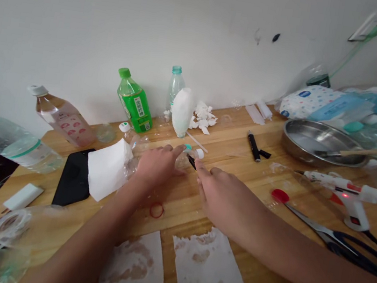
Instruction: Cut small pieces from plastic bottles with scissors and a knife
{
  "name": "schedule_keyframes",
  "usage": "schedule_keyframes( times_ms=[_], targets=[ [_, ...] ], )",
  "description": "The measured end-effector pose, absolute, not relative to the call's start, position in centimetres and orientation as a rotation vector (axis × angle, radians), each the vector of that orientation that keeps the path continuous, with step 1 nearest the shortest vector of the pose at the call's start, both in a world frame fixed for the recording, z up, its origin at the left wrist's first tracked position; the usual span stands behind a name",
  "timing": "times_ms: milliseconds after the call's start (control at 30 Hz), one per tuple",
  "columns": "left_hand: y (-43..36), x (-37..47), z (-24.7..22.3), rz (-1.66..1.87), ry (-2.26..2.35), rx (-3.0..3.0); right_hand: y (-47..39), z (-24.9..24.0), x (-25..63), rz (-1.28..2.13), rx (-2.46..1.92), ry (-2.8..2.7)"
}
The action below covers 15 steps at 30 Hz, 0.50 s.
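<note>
My left hand (159, 161) is closed over clear plastic near the middle of the wooden table, seemingly the neck part of a bottle with a teal cap (187, 148). Its grip is partly hidden. A slim black tool (191, 162) is held in my right hand (213, 185), its tip pointing toward that plastic; I cannot tell its kind. A white bottle cap (200, 153) lies just beyond the tool. Behind my hands, a paper-covered white bottle shape (182, 112) stands upright, with torn white paper (203, 117) beside it.
Two stained, damp paper sheets (207, 267) lie in front. To the right are scissors (333, 239), a glue gun (351, 192) with its red light on, and a metal bowl (323, 142) with a brush. A phone (74, 176) and several bottles, one green (135, 103), are at left.
</note>
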State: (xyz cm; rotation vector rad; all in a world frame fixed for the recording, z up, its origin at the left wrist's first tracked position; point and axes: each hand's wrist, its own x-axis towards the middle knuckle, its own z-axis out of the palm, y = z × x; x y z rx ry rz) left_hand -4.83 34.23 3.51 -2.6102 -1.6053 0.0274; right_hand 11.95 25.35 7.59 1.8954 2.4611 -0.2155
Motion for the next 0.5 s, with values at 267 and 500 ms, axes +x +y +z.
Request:
schedule_keyframes(
  times_ms=[267,500],
  targets=[
    [34.2,-4.7,3.6,0.044,-1.622,-2.629,25.5,6.7,11.8,-0.202,1.909,2.441],
    [34.0,-4.8,3.5,0.031,-1.636,-2.646,24.6,4.5,10.8,-0.176,1.843,2.377]
  ],
)
